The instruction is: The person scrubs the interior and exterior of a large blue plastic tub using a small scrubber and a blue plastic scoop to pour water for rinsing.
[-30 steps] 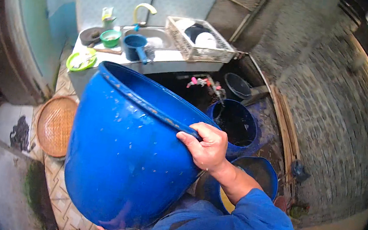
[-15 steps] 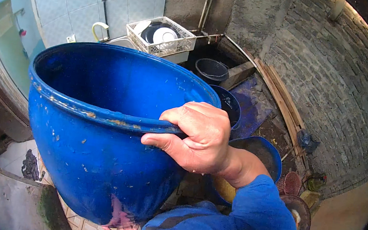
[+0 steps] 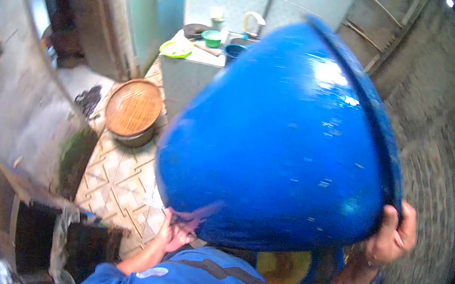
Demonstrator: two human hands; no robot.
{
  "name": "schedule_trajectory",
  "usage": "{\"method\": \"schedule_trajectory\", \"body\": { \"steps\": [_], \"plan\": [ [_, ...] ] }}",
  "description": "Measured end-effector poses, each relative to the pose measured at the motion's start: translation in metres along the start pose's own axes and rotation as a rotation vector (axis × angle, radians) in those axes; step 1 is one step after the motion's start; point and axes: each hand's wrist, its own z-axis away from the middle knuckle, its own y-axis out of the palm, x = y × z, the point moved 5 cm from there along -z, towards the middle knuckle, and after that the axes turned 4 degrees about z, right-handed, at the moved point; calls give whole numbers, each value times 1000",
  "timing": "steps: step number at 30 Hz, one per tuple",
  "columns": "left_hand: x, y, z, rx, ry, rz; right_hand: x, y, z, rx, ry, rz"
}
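Note:
A big blue plastic barrel (image 3: 273,142), scuffed and shiny, hangs tilted on its side in front of my body, with its mouth turned toward the right. My right hand (image 3: 394,237) is closed over the barrel's rim at the lower right. Down at the left, my left hand (image 3: 177,234) supports the barrel by the edge of its base; some of its fingers are hidden behind the plastic. The barrel's inside is out of sight. Partly showing below it is a blue tub with a yellow round thing (image 3: 282,268) in it.
A round woven bamboo tray (image 3: 134,107) covers a pot on the patterned tile floor. Behind, a counter (image 3: 193,75) bears a green bowl (image 3: 211,38), a lime basin (image 3: 176,48) and a tap. A rough block wall (image 3: 434,167) stands at the right.
The barrel has tipped from mouth up to mouth rightward and swung right, with both hands still on it. My view has turned left, bringing the counter and bamboo tray into sight.

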Motion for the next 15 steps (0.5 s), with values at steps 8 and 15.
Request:
{"method": "schedule_trajectory", "body": {
  "steps": [8,15],
  "plan": [
    [58,66,-61,198,-288,-151,-31,-139,-4,-63,-23,93],
    [107,129,-98,353,-512,-235,-8,-243,6,71,-428,867]
  ]
}}
